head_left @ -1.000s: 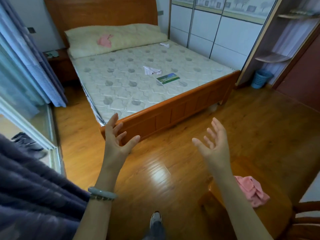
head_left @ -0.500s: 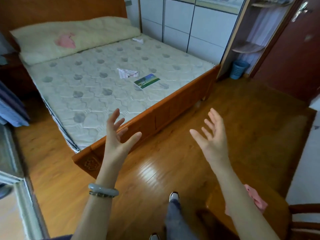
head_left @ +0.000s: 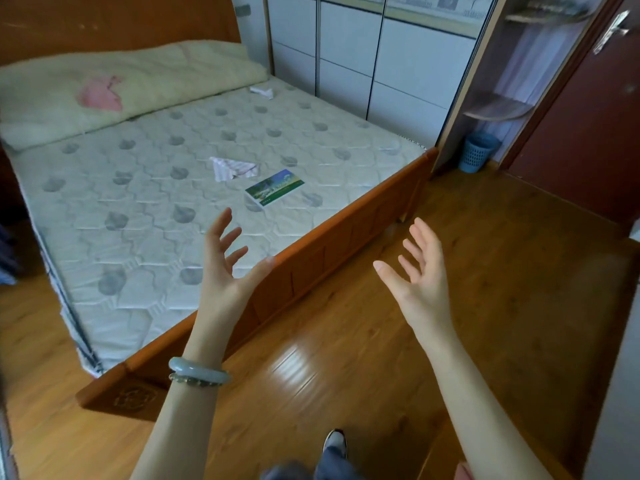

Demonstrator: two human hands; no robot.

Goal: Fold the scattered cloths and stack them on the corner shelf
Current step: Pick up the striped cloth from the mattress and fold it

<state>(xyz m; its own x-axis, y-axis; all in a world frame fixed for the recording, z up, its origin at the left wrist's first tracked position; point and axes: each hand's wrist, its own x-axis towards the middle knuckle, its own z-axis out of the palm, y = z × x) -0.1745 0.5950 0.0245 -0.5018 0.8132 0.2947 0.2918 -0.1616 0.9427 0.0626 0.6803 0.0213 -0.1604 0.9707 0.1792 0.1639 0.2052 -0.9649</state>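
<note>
Both of my hands are raised in front of me, fingers spread, holding nothing. My left hand (head_left: 225, 261) hovers over the bed's wooden footboard (head_left: 332, 240); my right hand (head_left: 420, 275) is over the floor. A white striped cloth (head_left: 232, 168) lies crumpled mid-mattress. A pink cloth (head_left: 100, 95) rests on the cream quilt (head_left: 156, 77) at the head. A small white cloth (head_left: 262, 91) lies near the far right edge of the mattress. The corner shelf (head_left: 495, 110) stands at the right, past the bed's end. A sliver of pink cloth (head_left: 462, 472) shows at the bottom edge.
A green printed card (head_left: 274, 187) lies on the mattress (head_left: 145, 209) beside the striped cloth. A blue basket (head_left: 478, 150) sits on the floor under the shelf. A dark red door (head_left: 588, 126) is at the right, white wardrobe doors (head_left: 363, 53) behind the bed. My shoe (head_left: 334, 441) is on the wood floor.
The view has swung right and closer to the bed. The curtain and window at left are gone from sight; the pink cloth on the table is nearly out of frame. Both hands stay open.
</note>
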